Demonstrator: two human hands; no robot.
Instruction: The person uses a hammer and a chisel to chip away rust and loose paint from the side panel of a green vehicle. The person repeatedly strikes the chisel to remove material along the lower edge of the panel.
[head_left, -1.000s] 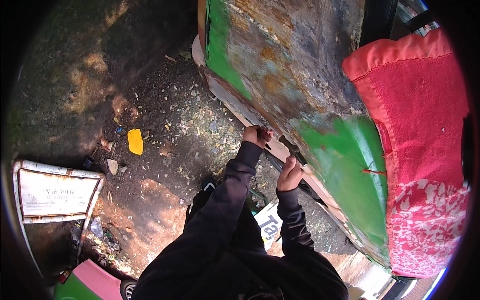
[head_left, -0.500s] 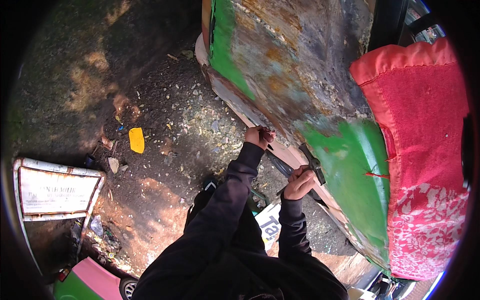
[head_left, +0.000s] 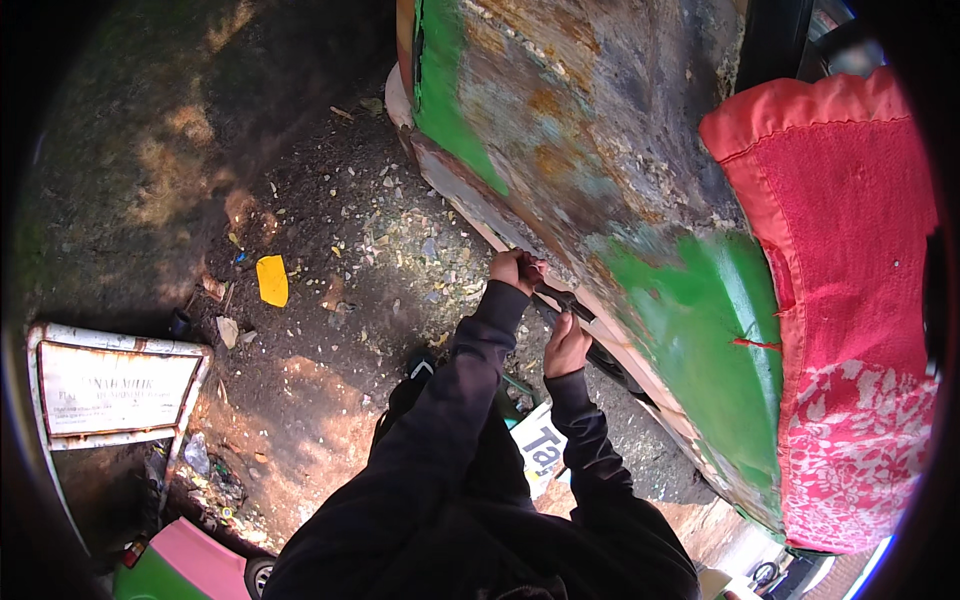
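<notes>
My left hand [head_left: 513,270] is closed against the lower edge of a worn green vehicle body panel [head_left: 690,320], around something small that I cannot make out. My right hand [head_left: 567,348] grips a dark hammer [head_left: 570,302]. The hammer's head is right beside the left hand's fingers; whether they touch, I cannot tell. Above both hands the panel's paint is gone over a wide patch [head_left: 600,130], showing brown rust and grey metal. A pale strip [head_left: 625,350] runs along the panel's lower edge.
A red cloth [head_left: 830,250] with a floral end drapes over the panel on the right. Paint chips [head_left: 400,235] litter the dirt ground, near a yellow scrap [head_left: 272,281]. At the left stands a rusty-framed white sign [head_left: 120,388]. A pink and green car [head_left: 195,560] is at lower left.
My right hand has swung left and slightly up with the hammer, bringing its head from over the green panel to beside my left hand. The left hand stays nearly in place.
</notes>
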